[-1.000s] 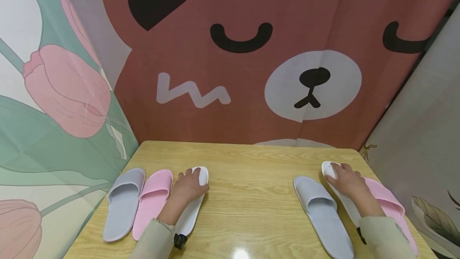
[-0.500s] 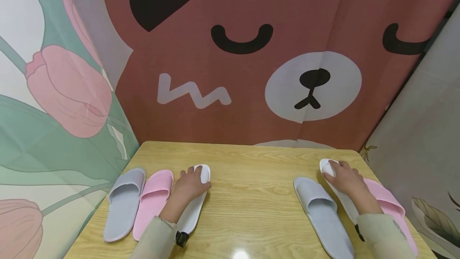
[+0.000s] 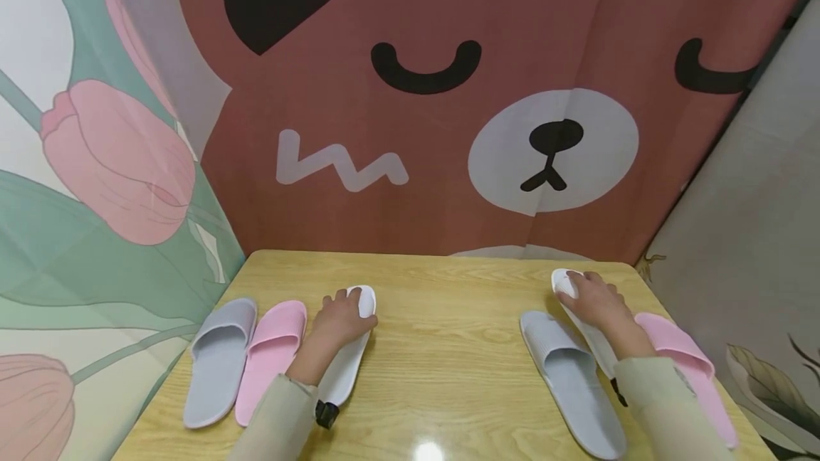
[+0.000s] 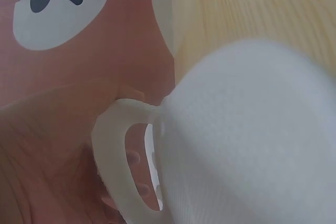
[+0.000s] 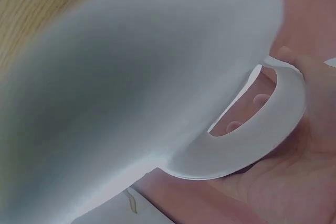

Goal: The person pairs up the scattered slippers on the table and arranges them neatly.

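My left hand [image 3: 339, 320] grips a white slipper [image 3: 349, 368] over its upper at the toe end. In the left wrist view, the slipper's sole [image 4: 252, 129] fills the right side, and fingertips show through the gap under the strap. My right hand [image 3: 597, 302] grips another white slipper [image 3: 594, 344] the same way, its toe end pointing away from me. The right wrist view has that slipper [image 5: 126, 77] large and blurred, with fingertips inside the strap opening. Both white slippers look raised off the table, heel ends toward me.
At the left, a grey slipper [image 3: 214, 390] and a pink slipper [image 3: 261, 383] lie side by side on the wooden table [image 3: 442, 347]. On the right lie another grey slipper [image 3: 583, 400] and another pink slipper [image 3: 701, 375]. Behind the table hangs a bear-print cloth [image 3: 435, 176].
The right hand has moved left and away from me with its white slipper, toward the grey one. The left hand has shifted slightly forward with its slipper.
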A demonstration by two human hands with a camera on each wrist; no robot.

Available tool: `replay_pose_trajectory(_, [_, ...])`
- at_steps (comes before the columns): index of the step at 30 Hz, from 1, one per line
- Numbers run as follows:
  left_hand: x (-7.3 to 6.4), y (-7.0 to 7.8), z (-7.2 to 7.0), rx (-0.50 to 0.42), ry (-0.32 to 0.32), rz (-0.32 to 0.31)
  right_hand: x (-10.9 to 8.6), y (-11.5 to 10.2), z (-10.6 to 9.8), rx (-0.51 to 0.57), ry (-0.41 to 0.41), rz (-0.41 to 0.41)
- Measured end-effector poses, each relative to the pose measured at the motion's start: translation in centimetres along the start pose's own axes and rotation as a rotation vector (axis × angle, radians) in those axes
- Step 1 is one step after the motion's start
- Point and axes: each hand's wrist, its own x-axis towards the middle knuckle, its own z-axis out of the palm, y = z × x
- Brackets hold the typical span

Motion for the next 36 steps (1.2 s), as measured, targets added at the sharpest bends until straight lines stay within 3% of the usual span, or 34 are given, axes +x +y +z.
replay_pose_trajectory(8, [0.6, 0.7, -0.5, 0.003, -0.001, 0.017, 0.7, -0.9, -0.4, 0.001, -0.033, 0.019])
replay_pose_trajectory(16, [1.1, 1.1, -0.5, -0.013, -0.006, 0.016, 1.7, -2.6, -0.2, -0.018, 0.0, -0.029])
replay_pose_trajectory(26, [1.3, 1.7, -0.5, -0.027, -0.008, 0.017, 2.1, -4.5, -0.1, -0.005, -0.007, -0.008])
replay_pose_trajectory(36, [1.7, 1.8, -0.4, -0.037, 0.001, 0.024, 2.6, -5.1, 0.0, -0.016, 0.004, -0.022])
